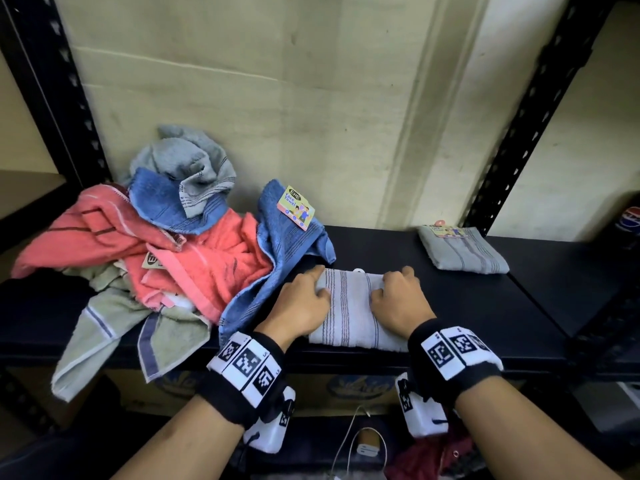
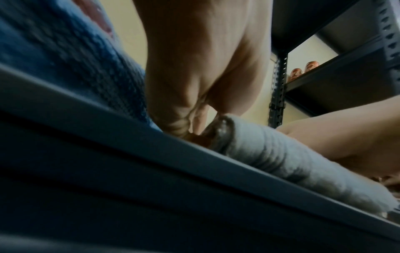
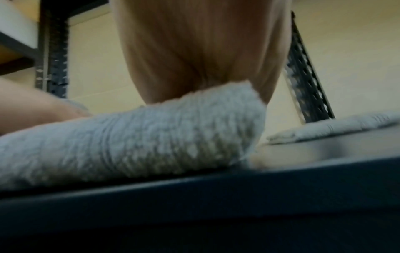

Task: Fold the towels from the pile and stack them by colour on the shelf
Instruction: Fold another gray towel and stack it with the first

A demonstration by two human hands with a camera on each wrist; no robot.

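The left hand rests its fingers at the folded grey towel's end on the shelf.

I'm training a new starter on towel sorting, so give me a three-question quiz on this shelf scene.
1. True or false: both hands rest on the folded pale grey striped towel.
2. Which colour is missing from the unfolded pile? A) coral B) blue C) yellow
3. Fill in: the finished folded grey towel lies to the ____ of the one being pressed.

Key:
1. True: the left hand and right hand both rest on it, on the black metal shelf.
2. C
3. right
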